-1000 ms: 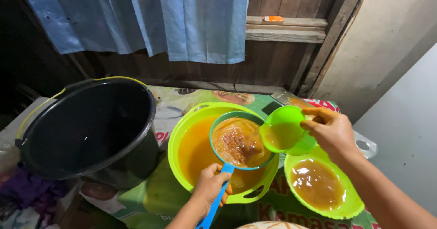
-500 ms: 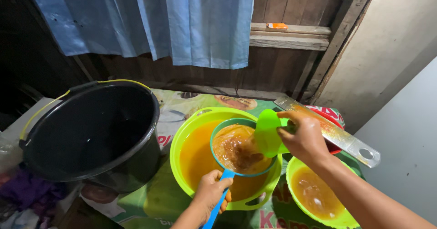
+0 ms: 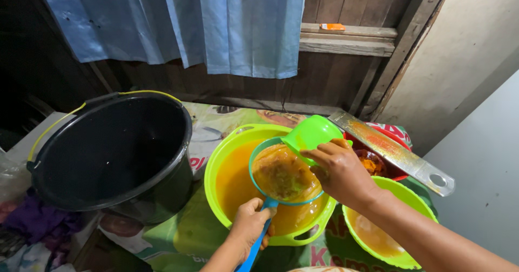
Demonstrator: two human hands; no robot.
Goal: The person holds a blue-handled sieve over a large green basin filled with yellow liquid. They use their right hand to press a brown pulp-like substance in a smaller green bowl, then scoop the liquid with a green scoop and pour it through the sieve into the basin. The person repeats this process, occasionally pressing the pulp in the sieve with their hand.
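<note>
Nearest, the left hand (image 3: 250, 226) has its fingers clamped on the blue strainer (image 3: 281, 177), handle pointing toward the person, over the green basin (image 3: 227, 158). The right hand (image 3: 340, 172), fingers closed, tips the green cup (image 3: 312, 133) into it.

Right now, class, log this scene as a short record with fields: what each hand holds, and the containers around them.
Left hand: grips the blue handle of a strainer held over the large green basin
Right hand: tips a small green cup over the strainer
Strainer contents: wet orange-brown pulp
Large green basin: holds orange liquid
Small green bowl: orange liquid, beside the right forearm
Black bucket: stands to the left of the basin
</note>
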